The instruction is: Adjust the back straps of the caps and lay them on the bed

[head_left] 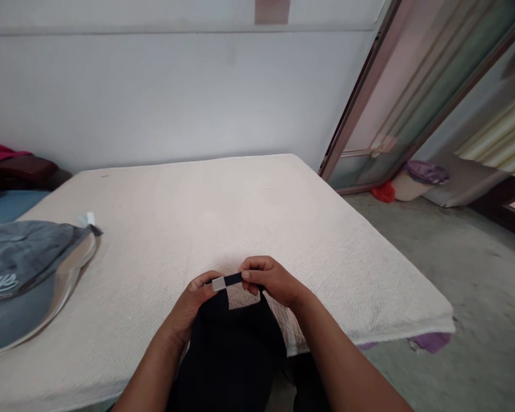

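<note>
At the near edge of the covered surface, I hold a black cap (236,337) by the strap (233,278) across its back opening. The table cover shows through the gap below the strap. My left hand (191,300) pinches the strap's left end beside a light grey piece (218,284) that looks like a strap fastener. With thumb and fingers, my right hand (270,279) grips the strap's right end. The cap's lower part hangs over the edge towards me, dark and lacking detail. A grey cap (21,274) with white lettering lies at far left, resting on a beige-brimmed cap.
A cream textured cover (223,212) spreads over the table or bed, against a white wall (167,91). Dark red and blue items (17,177) lie at the back left. Right are a sliding door (369,109), a bin with a purple liner (420,178) and a grey floor (476,269).
</note>
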The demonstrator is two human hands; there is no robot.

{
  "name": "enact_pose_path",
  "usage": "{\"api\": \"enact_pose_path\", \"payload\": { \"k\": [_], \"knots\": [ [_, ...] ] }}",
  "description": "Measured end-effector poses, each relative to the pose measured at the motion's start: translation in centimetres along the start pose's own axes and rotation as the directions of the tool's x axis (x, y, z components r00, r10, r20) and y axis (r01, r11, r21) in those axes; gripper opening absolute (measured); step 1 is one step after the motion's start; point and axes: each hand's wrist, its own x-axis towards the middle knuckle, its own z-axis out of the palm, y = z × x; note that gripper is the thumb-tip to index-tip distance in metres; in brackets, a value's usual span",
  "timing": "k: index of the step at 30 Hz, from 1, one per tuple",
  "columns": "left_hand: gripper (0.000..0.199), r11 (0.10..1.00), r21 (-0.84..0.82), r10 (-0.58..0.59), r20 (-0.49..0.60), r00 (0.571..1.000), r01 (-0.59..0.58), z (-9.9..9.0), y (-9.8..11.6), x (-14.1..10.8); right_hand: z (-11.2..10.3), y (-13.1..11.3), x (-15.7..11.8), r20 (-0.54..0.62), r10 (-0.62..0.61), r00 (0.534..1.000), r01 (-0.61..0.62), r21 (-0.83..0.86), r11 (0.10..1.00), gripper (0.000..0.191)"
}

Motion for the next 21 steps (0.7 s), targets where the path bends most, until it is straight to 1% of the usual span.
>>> {"api": "enact_pose_path", "payload": {
  "k": [4,7,11,14,17,19,21],
  "knots": [
    [0.030,0.999,0.040,-0.008,-0.052,0.999,0.010,0.1,0.0,0.1,0.2,-0.3,0.0,0.006,-0.018,1.000,0.018,-0.040,0.999,0.018],
    [0.027,0.997,0.072,-0.002,-0.043,0.999,0.005,0.1,0.0,0.1,0.4,-0.4,0.1,0.000,-0.045,0.999,0.045,-0.045,0.998,0.019],
    [0.026,0.996,0.084,0.001,-0.024,1.000,0.001,-0.1,-0.1,0.2,0.8,-0.2,0.4,-0.062,-0.074,0.995,0.073,-0.022,0.997,0.020],
    [0.029,0.998,0.069,0.013,-0.046,0.999,-0.010,-0.2,-0.2,0.3,1.2,0.1,0.6,-0.099,-0.067,0.993,0.070,0.019,0.997,0.020],
    [0.030,0.998,0.064,0.017,-0.063,0.998,-0.013,-0.2,-0.2,0.3,1.5,0.3,0.7,-0.067,-0.031,0.997,0.035,0.049,0.998,0.020],
    [0.027,0.998,0.068,0.017,-0.057,0.998,-0.013,-0.1,-0.2,0.3,1.6,0.4,0.7,-0.035,-0.005,0.999,0.006,0.049,0.999,0.020],
    [0.024,0.997,0.079,0.019,-0.052,0.998,-0.015,0.0,-0.2,0.3,1.7,0.3,0.6,-0.027,0.000,1.000,0.001,0.045,0.999,0.020]
  ]
}}
